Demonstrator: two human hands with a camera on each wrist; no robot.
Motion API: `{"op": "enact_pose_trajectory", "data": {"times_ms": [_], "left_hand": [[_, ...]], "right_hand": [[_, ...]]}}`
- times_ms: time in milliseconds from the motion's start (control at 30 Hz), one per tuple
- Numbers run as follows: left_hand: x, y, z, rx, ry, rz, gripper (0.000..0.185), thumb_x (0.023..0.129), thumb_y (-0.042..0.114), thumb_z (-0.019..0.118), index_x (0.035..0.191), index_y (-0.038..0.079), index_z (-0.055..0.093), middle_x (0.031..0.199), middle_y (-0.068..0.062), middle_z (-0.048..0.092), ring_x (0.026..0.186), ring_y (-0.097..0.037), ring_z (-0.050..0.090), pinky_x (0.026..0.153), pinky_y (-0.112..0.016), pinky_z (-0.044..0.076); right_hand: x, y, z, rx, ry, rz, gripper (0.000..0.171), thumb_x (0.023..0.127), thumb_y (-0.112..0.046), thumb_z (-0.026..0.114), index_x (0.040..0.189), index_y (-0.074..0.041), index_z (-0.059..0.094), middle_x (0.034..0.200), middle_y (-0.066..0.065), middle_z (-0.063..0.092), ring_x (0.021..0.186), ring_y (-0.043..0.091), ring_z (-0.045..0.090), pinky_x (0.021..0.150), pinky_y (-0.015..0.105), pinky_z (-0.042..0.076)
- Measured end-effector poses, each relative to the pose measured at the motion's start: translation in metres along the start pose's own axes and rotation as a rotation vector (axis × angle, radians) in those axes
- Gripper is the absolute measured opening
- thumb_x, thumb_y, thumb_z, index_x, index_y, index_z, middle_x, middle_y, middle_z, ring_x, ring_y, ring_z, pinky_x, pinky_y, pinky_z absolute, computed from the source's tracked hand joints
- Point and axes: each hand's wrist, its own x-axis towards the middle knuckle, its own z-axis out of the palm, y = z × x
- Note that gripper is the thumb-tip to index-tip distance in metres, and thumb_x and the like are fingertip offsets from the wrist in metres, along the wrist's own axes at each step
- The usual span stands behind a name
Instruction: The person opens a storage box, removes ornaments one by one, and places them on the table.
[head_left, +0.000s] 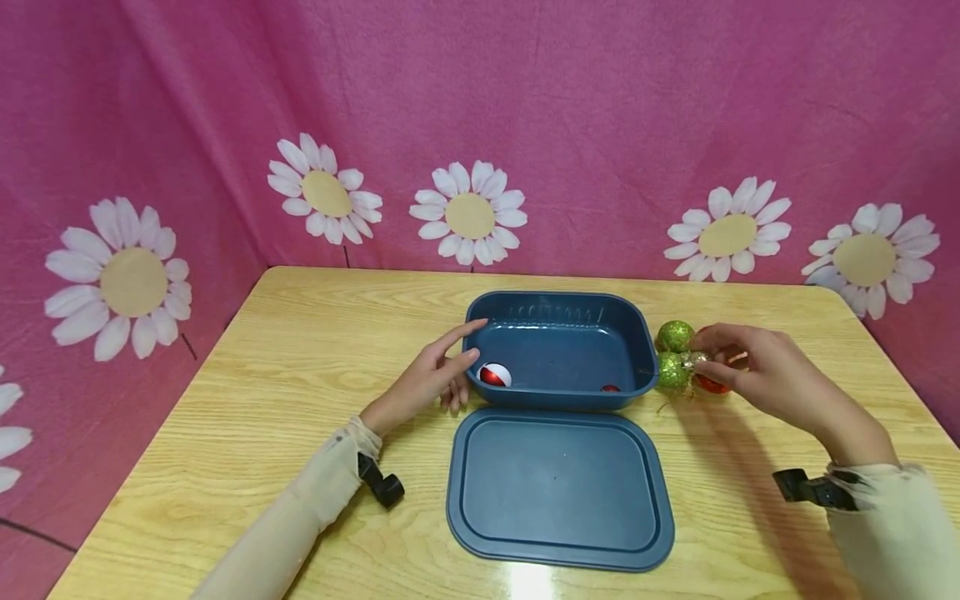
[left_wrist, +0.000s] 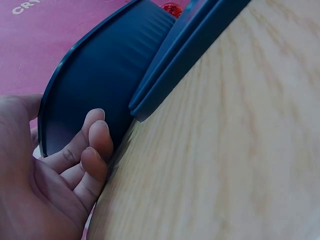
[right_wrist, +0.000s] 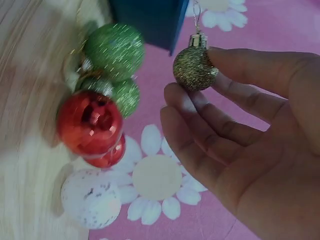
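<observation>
on the wooden table (head_left: 247, 392), a blue bin (head_left: 558, 350) with its lid (head_left: 558, 487) flat just in front. from the head view: left hand (head_left: 431, 379) against the bin's left wall, index finger stretched along the rim, fingers relaxed and gripping nothing; right hand (head_left: 757, 367) just right of the bin, among a cluster of baubles. inside the bin, a red-and-white bauble (head_left: 493, 375) at the left end and a red one (head_left: 610, 387) near the front right corner. only in the right wrist view: a gold glitter bauble (right_wrist: 194, 67) pinched between thumb and fingertips (right_wrist: 175, 95), cap and hanging loop up, held apart from the rest; beside it 2 green glitter baubles (right_wrist: 114, 52), 2 red baubles (right_wrist: 90, 122) and a white one (right_wrist: 91, 198), touching in a clump. white one hidden from the head camera. only in the left wrist view: loosely bent fingertips (left_wrist: 97, 140) resting on the bin's outer wall, lid edge just beside.
</observation>
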Motion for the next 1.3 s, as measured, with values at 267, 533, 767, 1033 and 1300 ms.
{"op": "enact_pose_trajectory", "data": {"times_ms": [267,533,767,1033,1300], "left_hand": [[0.0,0.0,0.001,-0.006,0.006,-0.012,0.051,0.106,0.03,0.049,0.155,0.033,0.034,0.071,-0.024,0.064,0.055,-0.039,0.057,0.046,-0.031,0.046],[-0.001,0.008,0.003,-0.025,0.005,-0.02,0.053,0.107,0.023,0.047,0.157,0.023,0.03,0.074,-0.031,0.062,0.058,-0.048,0.055,0.047,-0.032,0.046],[0.002,0.0,0.003,-0.012,0.015,-0.007,0.051,0.105,0.033,0.05,0.154,0.033,0.035,0.07,-0.021,0.064,0.054,-0.033,0.058,0.046,-0.031,0.047],[0.003,0.002,0.004,-0.003,0.021,0.002,0.051,0.106,0.03,0.049,0.155,0.031,0.034,0.067,-0.019,0.064,0.051,-0.028,0.058,0.044,-0.029,0.045],[0.001,0.0,0.001,-0.004,0.016,0.014,0.051,0.106,0.029,0.049,0.155,0.031,0.034,0.067,-0.02,0.064,0.051,-0.032,0.058,0.045,-0.031,0.047]], "right_hand": [[0.003,0.017,0.014,-0.108,0.028,-0.083,0.017,0.08,0.002,0.079,0.094,-0.001,0.069,0.08,0.0,0.067,0.073,0.014,0.062,0.063,0.032,0.054],[0.006,0.023,0.024,-0.099,-0.039,-0.062,0.02,0.078,0.008,0.072,0.097,0.004,0.069,0.087,0.011,0.07,0.074,0.019,0.063,0.066,0.037,0.055],[0.006,0.019,0.02,-0.094,-0.063,-0.044,0.024,0.078,0.01,0.071,0.101,0.007,0.067,0.091,0.017,0.07,0.075,0.022,0.066,0.066,0.039,0.057],[0.007,-0.005,0.018,-0.125,-0.007,-0.097,0.022,0.083,0.003,0.074,0.103,0.006,0.066,0.092,0.017,0.07,0.077,0.027,0.068,0.069,0.047,0.057],[0.026,-0.059,0.028,-0.127,0.015,-0.147,0.022,0.088,-0.003,0.072,0.109,0.002,0.068,0.105,0.017,0.07,0.093,0.032,0.067,0.078,0.049,0.057]]}}
